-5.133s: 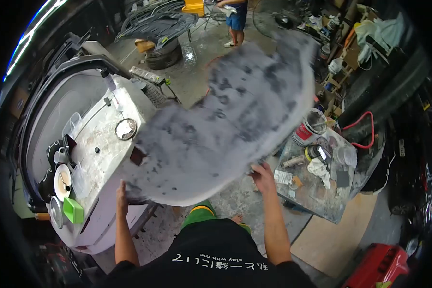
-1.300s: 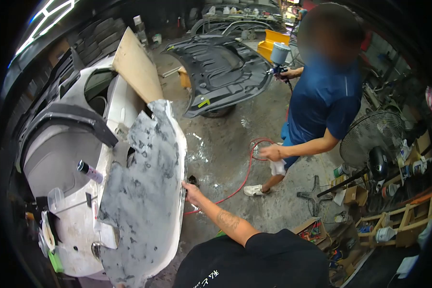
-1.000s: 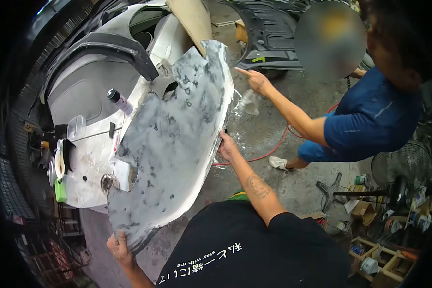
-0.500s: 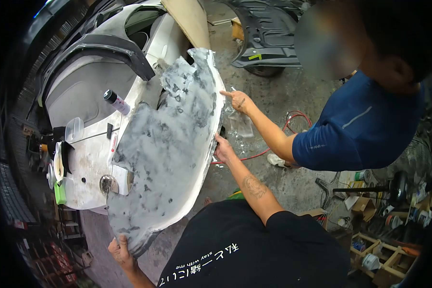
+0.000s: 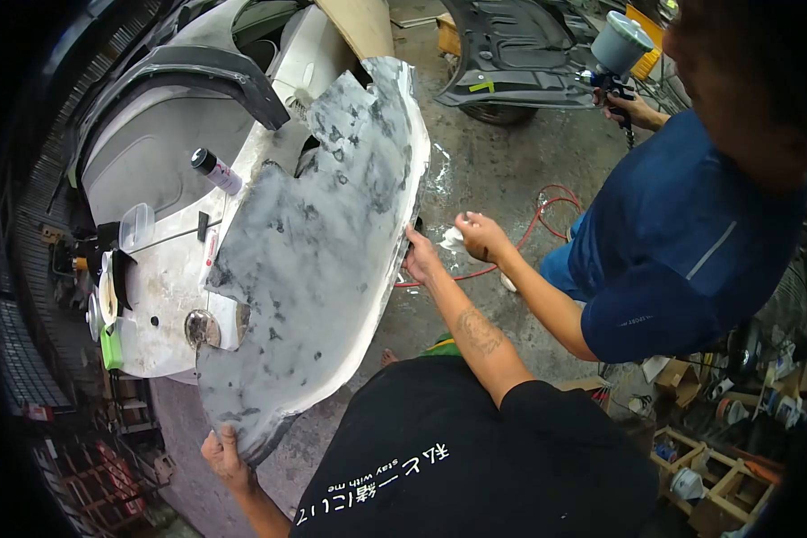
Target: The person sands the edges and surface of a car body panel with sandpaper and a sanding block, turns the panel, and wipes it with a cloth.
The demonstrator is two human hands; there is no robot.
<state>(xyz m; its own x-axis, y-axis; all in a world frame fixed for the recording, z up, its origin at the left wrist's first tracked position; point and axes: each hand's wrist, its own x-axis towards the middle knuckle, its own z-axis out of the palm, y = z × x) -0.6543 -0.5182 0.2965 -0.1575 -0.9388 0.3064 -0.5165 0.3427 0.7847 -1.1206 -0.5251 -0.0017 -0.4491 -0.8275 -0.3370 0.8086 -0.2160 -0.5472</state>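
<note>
A large car body panel (image 5: 305,242), mottled grey with a white edge along its right side and a jagged far end, is held up in front of me. My left hand (image 5: 229,455) grips its near lower corner, thumb on top and fingers underneath. Partway along the white edge, my right hand (image 5: 423,258) is closed around the rim, its fingertips partly hidden beneath. Beside that edge hovers a co-worker's hand (image 5: 484,238), apart from the panel. The co-worker's other hand (image 5: 632,108) holds a spray gun (image 5: 610,85) with a grey cup.
A white car (image 5: 175,296) stands at left, bearing a spray can (image 5: 217,172), a clear plastic tub (image 5: 137,226) and a green-edged item (image 5: 111,348). A dark car hood (image 5: 511,54) lies beyond. A red hose (image 5: 547,202) curls across the floor. Wooden crates (image 5: 717,475) sit lower right.
The co-worker's pointing hand has left the white edge, drawn back nearer me, and curled. The spray gun has come into view. The panel's far end has shifted slightly; my grips stay.
</note>
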